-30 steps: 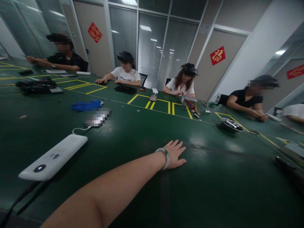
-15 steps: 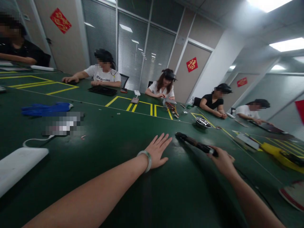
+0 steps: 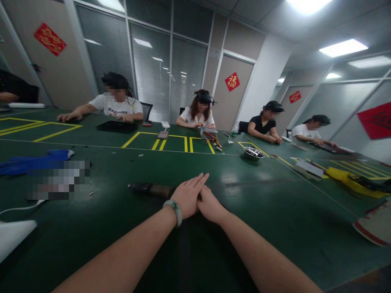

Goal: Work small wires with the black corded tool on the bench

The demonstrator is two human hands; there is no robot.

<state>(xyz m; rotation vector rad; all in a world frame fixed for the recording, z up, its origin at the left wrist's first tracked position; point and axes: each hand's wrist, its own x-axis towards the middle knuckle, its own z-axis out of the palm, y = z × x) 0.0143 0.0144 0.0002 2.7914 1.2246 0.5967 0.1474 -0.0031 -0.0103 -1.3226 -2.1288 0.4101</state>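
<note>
A dark electric screwdriver (image 3: pixel 152 190) lies low over the green table, its tip pointing left. My right hand (image 3: pixel 211 206) is closed around its rear end, which the hands mostly cover. Across the screwdriver and against the right hand rests my left hand (image 3: pixel 187 196), its fingers stretched out and overlapping the right fingers. A pale green bangle (image 3: pixel 174 211) circles my left wrist. Whether the left palm presses on the tool is hidden.
Blue gloves (image 3: pixel 36 160) and a white box-like device (image 3: pixel 15 238) with a cable are at left. Ahead are a metal bowl (image 3: pixel 253 153), a bottle (image 3: pixel 233 133) and a bundle of wires (image 3: pixel 214 139). Yellow tape marks the green table (image 3: pixel 275 228). Several people sit opposite.
My right hand has brought the screwdriver leftward to my left hand, and the hands now overlap. The screwdriver tip lies farther left. The camera view has turned slightly right.
</note>
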